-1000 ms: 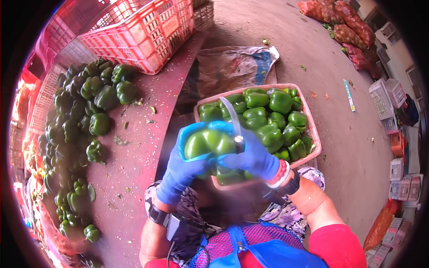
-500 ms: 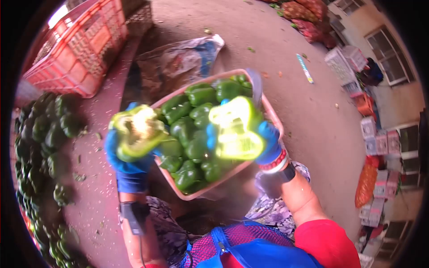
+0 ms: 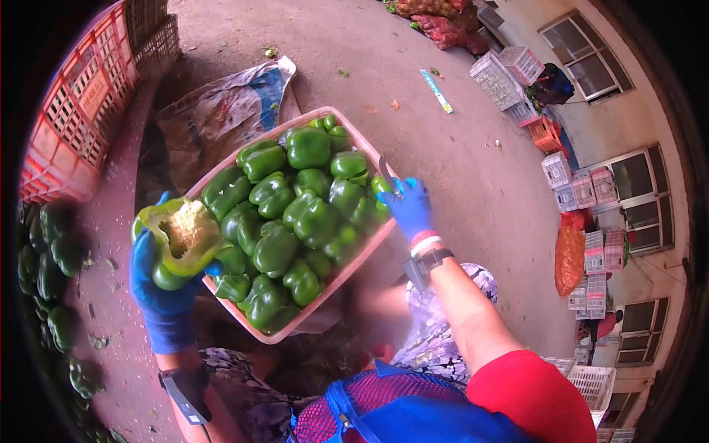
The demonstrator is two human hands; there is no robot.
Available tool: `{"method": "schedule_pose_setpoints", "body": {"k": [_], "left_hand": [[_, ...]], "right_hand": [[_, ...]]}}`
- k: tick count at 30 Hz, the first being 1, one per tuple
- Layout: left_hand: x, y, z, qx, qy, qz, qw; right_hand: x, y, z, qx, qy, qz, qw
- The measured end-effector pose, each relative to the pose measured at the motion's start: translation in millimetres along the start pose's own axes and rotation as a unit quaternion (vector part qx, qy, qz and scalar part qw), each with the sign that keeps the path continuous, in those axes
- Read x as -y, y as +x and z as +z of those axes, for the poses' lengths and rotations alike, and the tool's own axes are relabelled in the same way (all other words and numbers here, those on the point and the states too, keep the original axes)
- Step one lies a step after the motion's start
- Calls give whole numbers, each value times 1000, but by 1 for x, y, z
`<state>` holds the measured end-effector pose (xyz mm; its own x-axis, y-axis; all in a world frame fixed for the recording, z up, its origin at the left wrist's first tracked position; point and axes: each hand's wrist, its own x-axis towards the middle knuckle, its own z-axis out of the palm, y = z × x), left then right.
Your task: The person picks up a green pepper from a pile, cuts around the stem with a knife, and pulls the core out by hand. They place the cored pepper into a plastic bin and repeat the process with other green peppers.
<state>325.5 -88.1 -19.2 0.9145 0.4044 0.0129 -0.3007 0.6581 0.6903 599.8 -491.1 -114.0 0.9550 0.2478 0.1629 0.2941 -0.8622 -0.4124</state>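
Note:
My left hand (image 3: 156, 280), in a blue glove, is closed around a cut green bell pepper (image 3: 193, 235). Its open side faces up, showing pale seeds and core. In front of me is a pink tub (image 3: 354, 277) heaped with green bell peppers (image 3: 310, 148). At the tub's right rim, my gloved right hand (image 3: 410, 207) grips a small knife (image 3: 386, 171), its blade pointing up and away; the handle is hidden in the fingers. Those fingers are right beside a pepper at the tub's edge.
Many green peppers (image 3: 52, 258) lie on the ground at left, below a red plastic crate (image 3: 81, 111). A crumpled sack (image 3: 221, 103) lies behind the tub. Stacked crates (image 3: 509, 74) and an orange mesh sack (image 3: 569, 260) line the wall at right.
The pepper piece my right hand held up over the tub is out of that hand, which has moved to the right rim. My left hand still holds its cut pepper, and the view has shifted.

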Motion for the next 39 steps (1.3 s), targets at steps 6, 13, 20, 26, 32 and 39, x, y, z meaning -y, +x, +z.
{"method": "schedule_pose_setpoints", "body": {"k": [6,13,20,26,32,39], "left_hand": [[13,5,0,-19,-71,-11,997],[18,6,20,18,-71,-68,995],[18,9,13,-46,-276,-147,949],[35,7,31,-9,-209,-39,977],[62,8,48,14,420,361,833],[44,-4,35,15,613,74,786]], "right_hand": [[-36,36,44,100,192,62,974],[-26,42,36,100,175,64,977],[-13,51,-4,107,9,6,994],[158,-14,-50,310,507,117,796],[253,-89,-24,407,649,229,601],[248,-62,-18,229,272,-209,911]]}}
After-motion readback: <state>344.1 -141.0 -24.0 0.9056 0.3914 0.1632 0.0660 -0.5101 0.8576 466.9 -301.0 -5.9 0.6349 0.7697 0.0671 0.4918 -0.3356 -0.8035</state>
